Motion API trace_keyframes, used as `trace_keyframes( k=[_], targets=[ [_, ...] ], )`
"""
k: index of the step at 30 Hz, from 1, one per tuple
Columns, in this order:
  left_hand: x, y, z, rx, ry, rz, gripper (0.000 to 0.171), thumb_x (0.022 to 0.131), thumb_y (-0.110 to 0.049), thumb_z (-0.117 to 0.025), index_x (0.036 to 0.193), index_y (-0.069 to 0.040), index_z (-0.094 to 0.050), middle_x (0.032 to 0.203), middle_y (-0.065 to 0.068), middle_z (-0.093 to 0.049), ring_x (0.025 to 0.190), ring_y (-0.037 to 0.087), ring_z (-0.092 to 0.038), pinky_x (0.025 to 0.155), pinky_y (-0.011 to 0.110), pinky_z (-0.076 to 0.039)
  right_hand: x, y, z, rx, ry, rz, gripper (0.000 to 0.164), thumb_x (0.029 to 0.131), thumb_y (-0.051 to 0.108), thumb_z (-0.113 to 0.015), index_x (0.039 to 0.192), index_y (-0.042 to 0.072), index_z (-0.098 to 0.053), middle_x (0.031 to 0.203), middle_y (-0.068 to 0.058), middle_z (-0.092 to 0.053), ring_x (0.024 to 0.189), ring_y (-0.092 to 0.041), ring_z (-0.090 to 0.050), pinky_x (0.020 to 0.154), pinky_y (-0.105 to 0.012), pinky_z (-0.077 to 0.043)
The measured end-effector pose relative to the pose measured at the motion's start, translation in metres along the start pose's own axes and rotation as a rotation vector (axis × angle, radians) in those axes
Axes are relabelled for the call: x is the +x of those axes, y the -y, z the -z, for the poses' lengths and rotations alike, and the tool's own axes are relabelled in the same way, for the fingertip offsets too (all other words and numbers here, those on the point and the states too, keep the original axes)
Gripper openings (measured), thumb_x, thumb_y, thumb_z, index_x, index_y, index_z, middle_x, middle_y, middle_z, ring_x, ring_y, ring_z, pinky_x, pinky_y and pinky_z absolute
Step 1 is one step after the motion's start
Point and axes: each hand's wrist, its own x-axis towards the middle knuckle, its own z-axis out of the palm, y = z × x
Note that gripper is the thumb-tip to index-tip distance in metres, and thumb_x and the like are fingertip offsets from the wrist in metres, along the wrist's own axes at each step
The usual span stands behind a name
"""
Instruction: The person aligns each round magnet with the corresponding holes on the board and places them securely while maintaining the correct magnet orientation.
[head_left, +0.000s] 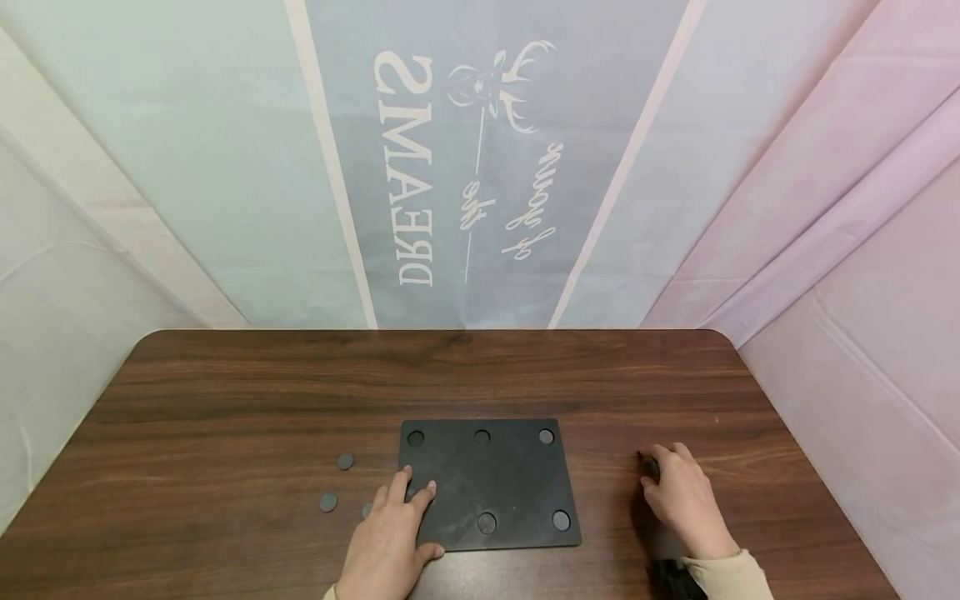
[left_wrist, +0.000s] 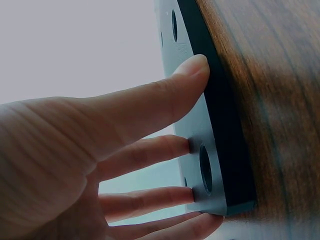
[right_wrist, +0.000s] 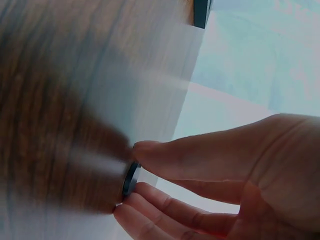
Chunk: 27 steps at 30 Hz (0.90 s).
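A flat dark rectangular board (head_left: 495, 479) with round recesses lies on the table. My left hand (head_left: 390, 533) rests on its left side, fingers spread over the top and thumb at the near edge. In the left wrist view the fingertips touch the board (left_wrist: 195, 165) beside a round recess (left_wrist: 205, 170). Right of the board, my right hand (head_left: 682, 496) pinches a small dark disc (right_wrist: 131, 178) between thumb and fingers, close over the tabletop. Grey discs fill the far right recess (head_left: 546, 436) and near right recess (head_left: 561, 521); the far left recess (head_left: 416, 438) looks dark.
Left of the board lie loose grey discs, one farther back (head_left: 345, 462), one nearer (head_left: 328, 502) and one beside my left hand (head_left: 367, 509). The brown wooden table (head_left: 225, 400) ends at a printed curtain (head_left: 465, 167) behind it.
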Motion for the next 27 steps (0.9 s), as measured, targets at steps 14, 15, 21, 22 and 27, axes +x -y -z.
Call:
trace_keyframes(
  k=[14, 15, 21, 22, 27],
  targets=[
    [0.0, 0.002, -0.003, 0.003, 0.001, 0.006, 0.066, 0.064, -0.028, -0.087, 0.123, -0.006, -0.065, 0.138, 0.026, -0.044, 0.118, 0.049, -0.048, 0.067, 0.058, -0.053, -0.003, -0.008, -0.008, -0.001, -0.198, 0.059, 0.011, 0.072, -0.004, -0.069, 0.083, -0.005, -0.067, 0.076, -0.015, -0.06, 0.068, -0.032, -0.06, 0.059, -0.049, -0.048],
    [-0.001, 0.003, -0.004, 0.003, 0.001, 0.005, 0.066, 0.064, -0.028, -0.087, 0.123, -0.006, -0.065, 0.139, 0.025, -0.044, 0.118, 0.049, -0.048, 0.067, 0.058, -0.053, -0.003, -0.008, -0.008, -0.002, -0.2, 0.057, 0.01, 0.072, -0.004, -0.069, 0.082, -0.005, -0.067, 0.075, -0.014, -0.06, 0.068, -0.031, -0.06, 0.059, -0.048, -0.048],
    [-0.003, 0.007, -0.006, 0.008, -0.005, -0.006, 0.066, 0.065, -0.028, -0.087, 0.124, -0.007, -0.065, 0.139, 0.025, -0.044, 0.118, 0.048, -0.048, 0.066, 0.057, -0.053, -0.008, -0.008, -0.012, 0.006, -0.194, 0.035, 0.01, 0.074, -0.002, -0.069, 0.082, -0.004, -0.065, 0.075, -0.014, -0.059, 0.068, -0.029, -0.059, 0.059, -0.047, -0.047],
    [-0.003, 0.007, -0.006, 0.009, -0.006, -0.008, 0.066, 0.065, -0.028, -0.087, 0.124, -0.007, -0.065, 0.139, 0.025, -0.044, 0.118, 0.048, -0.048, 0.066, 0.057, -0.053, -0.008, -0.008, -0.012, 0.008, -0.195, 0.034, 0.01, 0.074, -0.002, -0.069, 0.082, -0.004, -0.064, 0.075, -0.014, -0.059, 0.068, -0.029, -0.059, 0.058, -0.047, -0.047],
    [-0.005, 0.01, -0.008, 0.012, -0.007, -0.011, 0.067, 0.065, -0.028, -0.087, 0.124, -0.007, -0.065, 0.14, 0.025, -0.043, 0.119, 0.048, -0.048, 0.067, 0.057, -0.053, -0.012, -0.008, -0.016, 0.017, -0.208, 0.036, 0.012, 0.073, -0.002, -0.07, 0.083, -0.004, -0.062, 0.075, -0.014, -0.058, 0.068, -0.028, -0.059, 0.058, -0.046, -0.047]
  ],
)
